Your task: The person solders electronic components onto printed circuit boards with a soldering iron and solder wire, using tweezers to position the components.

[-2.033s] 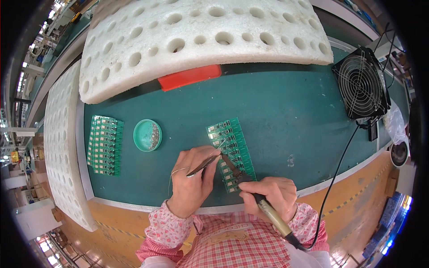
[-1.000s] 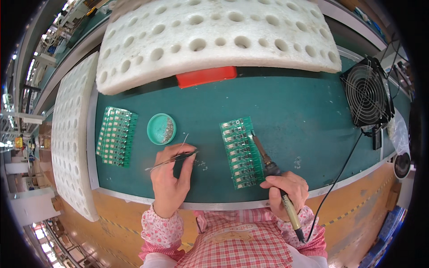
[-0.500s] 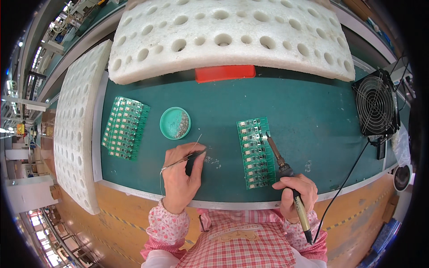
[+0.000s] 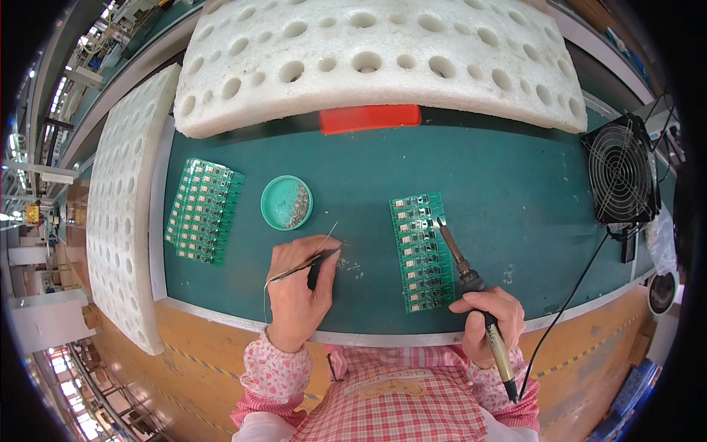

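Observation:
My right hand [image 4: 492, 323] is closed around a soldering iron [image 4: 498, 353]. Its tip rests on or just over the upper right edge of a green circuit board panel [image 4: 423, 258]; contact is hard to tell. Left of that panel, my left hand [image 4: 300, 291] is pinched on thin solder wire [image 4: 331, 234], whose free end sticks up past the fingers. A slim metal tool, perhaps tweezers [image 4: 291, 272], also lies across this hand, partly hidden by the fingers. Beyond my left hand stands a round green dish [image 4: 280, 193] holding small silvery bits.
More circuit board panels [image 4: 202, 210] lie stacked at the left. White foam blocks with holes [image 4: 383, 81] [image 4: 129, 199] border the far and left sides. A red tray [image 4: 370, 118] sits under the far block. At right stand a black fan [image 4: 621, 169] and the iron's cord [image 4: 567, 306].
The solder wire's free end has tilted slightly to the right. Both hands, the iron and the panel stay almost where they were; the view has shifted a little.

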Demonstrator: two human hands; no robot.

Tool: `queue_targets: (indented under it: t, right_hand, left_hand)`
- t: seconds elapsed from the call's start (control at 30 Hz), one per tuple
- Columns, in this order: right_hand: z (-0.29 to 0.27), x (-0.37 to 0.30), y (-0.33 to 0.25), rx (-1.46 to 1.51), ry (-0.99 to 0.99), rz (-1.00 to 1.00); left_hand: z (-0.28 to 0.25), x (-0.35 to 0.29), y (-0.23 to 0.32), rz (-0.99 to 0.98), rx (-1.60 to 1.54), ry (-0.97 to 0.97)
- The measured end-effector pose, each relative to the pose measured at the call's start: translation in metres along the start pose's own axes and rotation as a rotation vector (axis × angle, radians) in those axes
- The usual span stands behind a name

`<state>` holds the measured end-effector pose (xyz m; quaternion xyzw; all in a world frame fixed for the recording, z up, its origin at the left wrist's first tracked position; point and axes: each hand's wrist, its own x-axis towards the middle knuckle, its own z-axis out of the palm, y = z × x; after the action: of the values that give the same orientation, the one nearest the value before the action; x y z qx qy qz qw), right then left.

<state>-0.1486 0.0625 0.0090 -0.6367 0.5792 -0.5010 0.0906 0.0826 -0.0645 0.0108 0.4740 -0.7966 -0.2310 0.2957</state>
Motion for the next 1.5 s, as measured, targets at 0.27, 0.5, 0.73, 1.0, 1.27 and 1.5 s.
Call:
queue_targets:
  t: [0.27,0.5,0.73,1.0,1.27,1.5]
  right_hand:
    - [0.001,0.0,0.001,0.003,0.016,-0.004]
    - [0.0,0.001,0.001,0.007,0.009,-0.006]
    - [-0.001,0.001,0.002,0.017,0.03,-0.003]
    - [-0.002,0.002,0.003,0.097,0.064,0.03]
    - [-0.003,0.002,0.005,0.121,0.082,0.031]
    - [-0.002,0.003,0.005,0.132,0.088,0.036]
  left_hand:
    - [0.0,0.001,0.001,0.018,0.0,0.002]
    - [0.002,0.001,0.001,0.038,0.001,0.004]
    - [0.004,0.0,0.006,0.036,-0.028,-0.007]
    - [0.03,0.004,0.04,0.128,-0.179,-0.13]
    - [0.037,0.004,0.039,0.134,-0.161,-0.147]
    - [0.039,0.007,0.039,0.172,-0.148,-0.111]
